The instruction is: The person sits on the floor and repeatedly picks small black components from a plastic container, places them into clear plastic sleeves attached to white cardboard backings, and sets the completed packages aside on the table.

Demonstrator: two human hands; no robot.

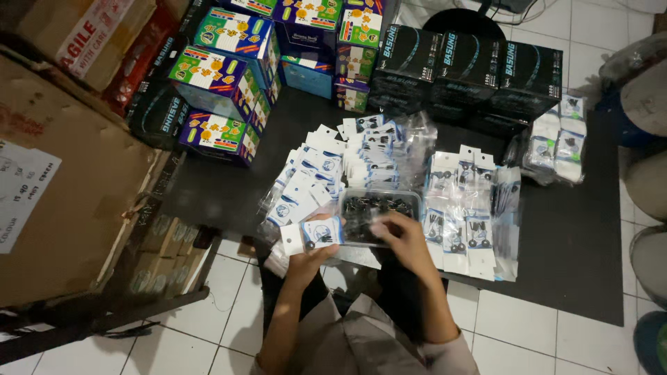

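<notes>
Left hand (pixel 310 255) pinches a small carded packet (pixel 313 234), white header w/ a blue label and dark bits inside, thumb on top, held just in front of the body. Right hand (pixel 406 239) sits at the near edge of a clear tray (pixel 379 208) of small black pieces, fingers curled; blurred, so can't tell if it pinches anything.

Judging by the piles, packing looks well along: a fanned stack of packets (pixel 309 184) lies just beyond the left hand, more rows (pixel 372 146) past the tray, another spread (pixel 469 208) beside the right hand, plus a bundle (pixel 559 139) further right. Tray looks far from empty, so a fair bit seems left.

All this lies on a dark mat (pixel 570 243) over white floor tiles (pixel 229 326). Black boxes (pixel 462 66) and coloured boxes (pixel 222 76) stand beyond the piles; big cardboard cartons (pixel 62 173) left of the left hand. Grey rounded objects at the far right edge, unclear what.
</notes>
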